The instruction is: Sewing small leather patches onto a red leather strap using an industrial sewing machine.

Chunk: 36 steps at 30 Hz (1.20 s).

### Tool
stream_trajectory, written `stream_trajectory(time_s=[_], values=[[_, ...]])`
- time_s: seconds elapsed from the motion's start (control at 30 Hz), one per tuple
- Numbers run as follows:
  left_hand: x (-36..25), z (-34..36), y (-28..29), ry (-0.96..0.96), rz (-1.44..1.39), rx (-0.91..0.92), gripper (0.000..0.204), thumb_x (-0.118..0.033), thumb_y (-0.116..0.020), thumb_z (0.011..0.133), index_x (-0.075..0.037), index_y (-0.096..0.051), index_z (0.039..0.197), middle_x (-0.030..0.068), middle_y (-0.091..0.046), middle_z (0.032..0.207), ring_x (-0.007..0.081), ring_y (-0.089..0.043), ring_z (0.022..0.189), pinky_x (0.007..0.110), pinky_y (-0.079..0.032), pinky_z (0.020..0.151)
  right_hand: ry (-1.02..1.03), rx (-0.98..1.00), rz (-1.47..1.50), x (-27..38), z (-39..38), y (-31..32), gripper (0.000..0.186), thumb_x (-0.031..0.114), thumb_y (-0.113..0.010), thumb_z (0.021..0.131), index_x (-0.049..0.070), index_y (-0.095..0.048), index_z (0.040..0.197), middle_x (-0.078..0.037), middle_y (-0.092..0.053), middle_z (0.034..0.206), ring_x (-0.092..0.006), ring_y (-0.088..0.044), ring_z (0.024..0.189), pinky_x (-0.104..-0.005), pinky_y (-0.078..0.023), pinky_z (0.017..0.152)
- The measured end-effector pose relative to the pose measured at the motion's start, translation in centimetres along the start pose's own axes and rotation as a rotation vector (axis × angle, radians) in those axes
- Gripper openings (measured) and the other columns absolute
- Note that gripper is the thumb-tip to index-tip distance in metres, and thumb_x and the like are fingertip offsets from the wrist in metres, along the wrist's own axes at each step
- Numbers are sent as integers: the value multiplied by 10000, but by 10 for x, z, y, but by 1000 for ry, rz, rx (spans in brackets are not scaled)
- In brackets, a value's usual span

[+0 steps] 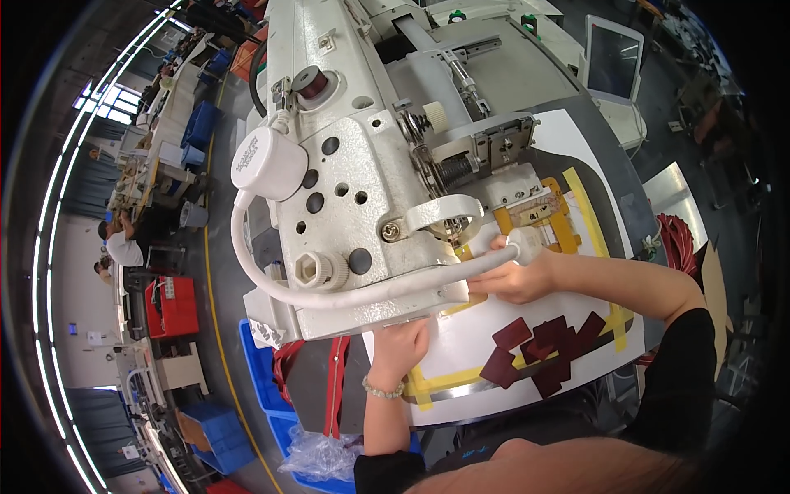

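A large white industrial sewing machine (pixel 362 165) covers much of the view, with a dark red thread spool (pixel 309 82) on top. My right hand (pixel 522 276) is beside the needle area, its fingers curled together, and what they pinch is hidden. Close to it is a yellow clamp frame (pixel 559 218) on the white work plate (pixel 461 354). My left hand (pixel 399 350), with a beaded bracelet at the wrist, reaches under the machine head, which hides its fingers. Several dark red fabric patches (pixel 512 333) lie in a loose pile near the plate's front edge.
Yellow tape (pixel 461 380) borders the plate. At left, red zipper strips (pixel 336 387) hang beside a blue bin (pixel 262 370) and clear plastic wrap (pixel 321 453). A white-framed screen (pixel 613 62) stands far right, red cords (pixel 676 243) below it. Another person (pixel 127 247) sits far left.
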<state>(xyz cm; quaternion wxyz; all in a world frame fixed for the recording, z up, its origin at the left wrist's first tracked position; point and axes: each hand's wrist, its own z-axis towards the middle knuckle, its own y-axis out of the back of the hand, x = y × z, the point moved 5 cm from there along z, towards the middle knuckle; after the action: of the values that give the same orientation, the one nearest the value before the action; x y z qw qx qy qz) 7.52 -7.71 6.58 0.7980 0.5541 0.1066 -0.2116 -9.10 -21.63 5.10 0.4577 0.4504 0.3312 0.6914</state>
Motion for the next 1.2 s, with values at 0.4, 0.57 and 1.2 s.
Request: stream_trajectory(time_s=[0.4, 0.57, 1.2], values=[[-9, 0, 8, 22, 11, 12, 446, 71, -528, 675, -69, -683, 1069, 78, -703, 949, 213, -668, 851, 345, -464, 734, 67, -29, -21, 2, 1, 2, 440, 48, -581, 747, 103, -622, 1182, -12, -610, 1198, -202, -608, 1042, -336, -518, 882], [-11, 6, 10, -4, 17, 3, 423, 76, -529, 692, -74, -684, 1056, 59, -704, 999, 187, -670, 896, 319, -441, 728, 16, 27, 107, 0, 2, -2, 453, 28, -592, 735, 110, -615, 1180, -20, -582, 1248, -201, -588, 1081, -321, -492, 948], [-19, 7, 8, -111, 62, -108, 336, 38, -566, 687, -74, -700, 974, 83, -694, 937, 238, -649, 856, 369, -477, 814, -471, -475, -383, 34, -114, 132, 380, -12, -629, 726, 90, -662, 1091, -41, -665, 995, -215, -614, 898, -349, -451, 750]])
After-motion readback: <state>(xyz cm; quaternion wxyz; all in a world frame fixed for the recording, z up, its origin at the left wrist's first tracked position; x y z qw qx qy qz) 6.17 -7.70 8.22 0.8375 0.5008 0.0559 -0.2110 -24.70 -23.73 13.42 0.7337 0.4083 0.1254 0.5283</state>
